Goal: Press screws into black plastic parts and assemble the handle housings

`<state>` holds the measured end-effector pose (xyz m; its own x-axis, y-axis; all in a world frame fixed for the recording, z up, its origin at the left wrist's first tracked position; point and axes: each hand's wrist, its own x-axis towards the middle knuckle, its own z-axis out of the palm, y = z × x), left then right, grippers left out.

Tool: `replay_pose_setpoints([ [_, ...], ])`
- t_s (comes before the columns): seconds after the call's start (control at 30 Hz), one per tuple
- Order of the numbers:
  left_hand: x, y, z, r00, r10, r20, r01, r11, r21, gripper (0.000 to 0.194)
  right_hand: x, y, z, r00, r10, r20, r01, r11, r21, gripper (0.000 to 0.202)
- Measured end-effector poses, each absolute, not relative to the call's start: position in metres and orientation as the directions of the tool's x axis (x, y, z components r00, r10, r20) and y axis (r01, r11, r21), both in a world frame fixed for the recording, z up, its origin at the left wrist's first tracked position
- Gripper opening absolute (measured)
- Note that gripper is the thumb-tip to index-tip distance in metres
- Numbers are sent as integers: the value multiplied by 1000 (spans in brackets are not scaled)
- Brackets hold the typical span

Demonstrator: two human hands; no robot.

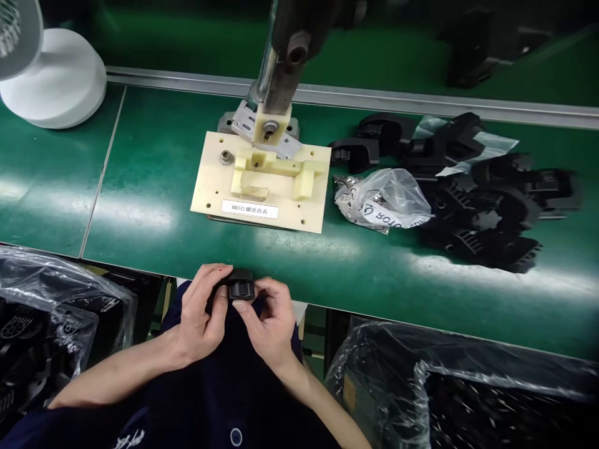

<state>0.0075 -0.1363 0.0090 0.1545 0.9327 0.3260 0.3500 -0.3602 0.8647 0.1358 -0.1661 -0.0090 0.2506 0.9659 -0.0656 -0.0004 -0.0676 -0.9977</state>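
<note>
1. we see the black part [241, 289] at the near edge of the green bench [150, 149], pinched between the fingers and thumbs of our left hand [203, 315] and right hand [274, 323].
2. we judge it light, stiff and sturdy, perhaps slightly slippery; its side walls seem best to hold.
3. its blocky end faces us; our fingers hide the rest, so we cannot tell its long axis.

Left hand [203, 317] and right hand [272, 321] are partly hiding the chunky black plastic part [241, 289]; top edge's cropping the dark metal column [304, 19]; printed clear plastic bag's [400, 190] obscuring its contents.
</note>
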Motion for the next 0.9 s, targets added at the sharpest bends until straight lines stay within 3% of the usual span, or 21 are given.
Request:
replay_pose_setpoints([
  [0.07,12,-139,8,135,932,336,327,-362,873,46,134,-167,-8,233,961,-146,-70,-134,-989,42],
  [0.13,18,-140,8,121,930,346,295,-366,883,47,135,-165,-4,96,977,-190,-150,-174,-973,41],
  [0.2,24,-140,10,137,924,358,247,-382,891,46,142,-159,1,-4,984,-177,-194,-175,-965,34],
  [0.27,29,-136,12,160,916,369,199,-396,897,47,154,-147,7,47,991,-121,-147,-113,-983,30],
  [0.37,31,-130,16,162,908,386,166,-411,896,50,180,-112,19,245,956,158,205,108,-973,29],
  [0.43,29,-129,16,177,899,400,153,-427,892,52,196,-79,27,188,877,443,548,281,-788,31],
  [0.5,28,-132,15,209,894,396,137,-428,893,53,207,-47,35,-51,829,558,762,393,-514,29],
  [0.57,27,-138,13,236,897,375,129,-411,902,54,211,-20,41,-246,835,493,843,435,-316,30],
  [0.63,27,-145,12,241,907,346,130,-383,914,53,209,-1,46,-354,867,350,863,447,-234,31],
  [0.77,26,-152,10,217,929,299,145,-334,931,48,203,14,54,-448,886,120,861,463,-210,29],
  [0.9,17,-149,10,192,934,302,187,-337,923,45,205,8,55,-394,909,138,875,417,-246,40],
])
